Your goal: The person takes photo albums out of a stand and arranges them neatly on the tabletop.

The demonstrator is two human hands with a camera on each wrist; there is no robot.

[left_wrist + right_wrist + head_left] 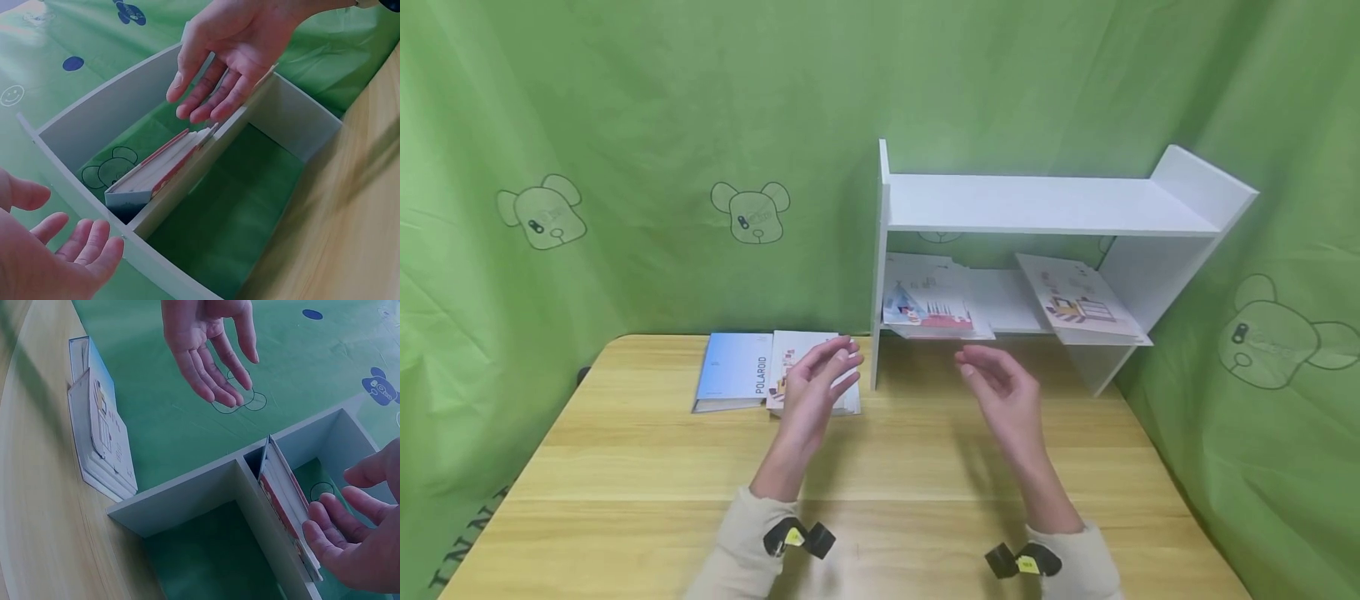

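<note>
Both hands hover over the table in front of a white two-tier shelf [1045, 204], palms turned toward each other and fingers loosely bent. The left hand [816, 383] holds nothing and overlaps a white illustrated book [805, 342] in the head view. Beside that book lies a blue book marked POLAROID [730, 367]. The right hand [1003, 396], holding nothing either, is in front of the shelf's lower tier. On that tier, books with pink and blue art [928, 292] lie at the left end, and another illustrated book [1078, 296] lies at the right, jutting past the front edge.
The wooden table [925, 467] reaches back to a green curtain [685, 108] printed with bear heads. The shelf's side panel [880, 275] stands just right of the books on the table. Small black cameras [820, 540] are strapped to both wrists.
</note>
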